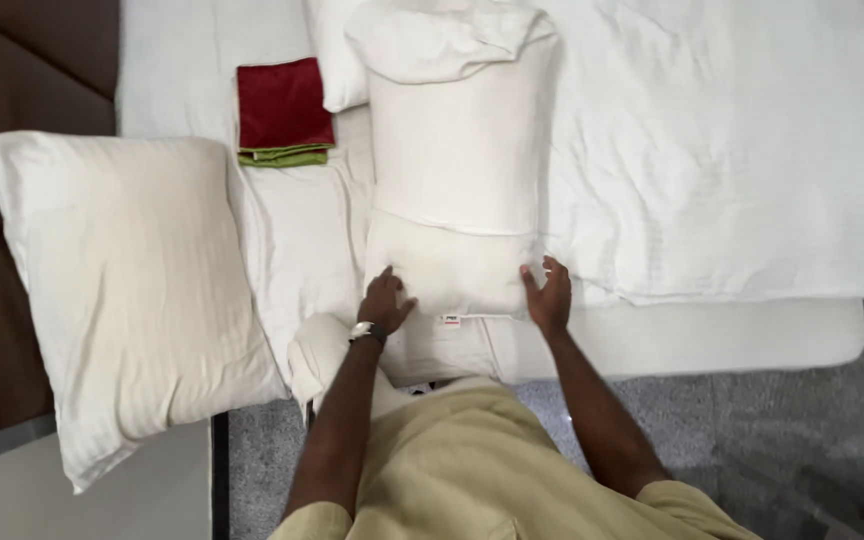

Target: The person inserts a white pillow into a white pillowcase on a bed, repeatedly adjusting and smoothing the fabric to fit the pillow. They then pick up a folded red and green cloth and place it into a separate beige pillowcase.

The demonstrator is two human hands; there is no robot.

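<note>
Your 2 hands sit at the near end of the plump white pillow in its half-pulled white cotton case (452,200), which lies lengthwise on the bed (732,340). The case could bunch or slip back if one side drags ahead of the other. Your left hand (384,300) rests fingers loosely spread on the near left corner; your right hand (549,292), open with fingers spread, presses the right edge. Beyond lie a folded red-and-green cloth (282,110) and the striped white pillow (122,290) leftward.
</note>
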